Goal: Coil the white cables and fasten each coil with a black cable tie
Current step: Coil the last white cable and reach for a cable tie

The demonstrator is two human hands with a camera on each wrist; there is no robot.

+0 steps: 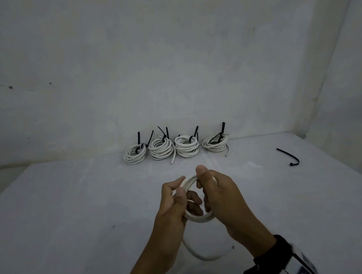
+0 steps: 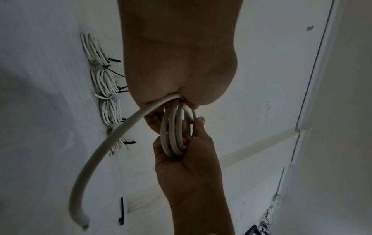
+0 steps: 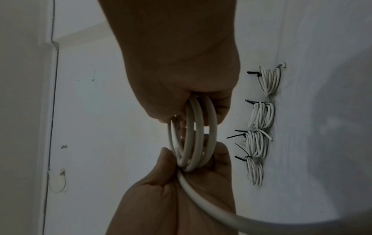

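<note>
head: both hands, left hand [image 1: 173, 202] and right hand [image 1: 221, 196], grip the white cable [image 1: 198, 218] coil above the tabletop [image 1: 72, 215] | left wrist: free tail [image 2: 100, 152] unwound | right wrist: loops clasped | next: wind tail, fetch black cable tie [image 1: 289, 156]

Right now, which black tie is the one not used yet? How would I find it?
Start at the white table and find the row of four tied coils by the back wall. Look to their right, toward the table's right edge: the loose black cable tie lies there alone. Unlike the others, it wraps no cable and lies flat, one end hooked.
</note>
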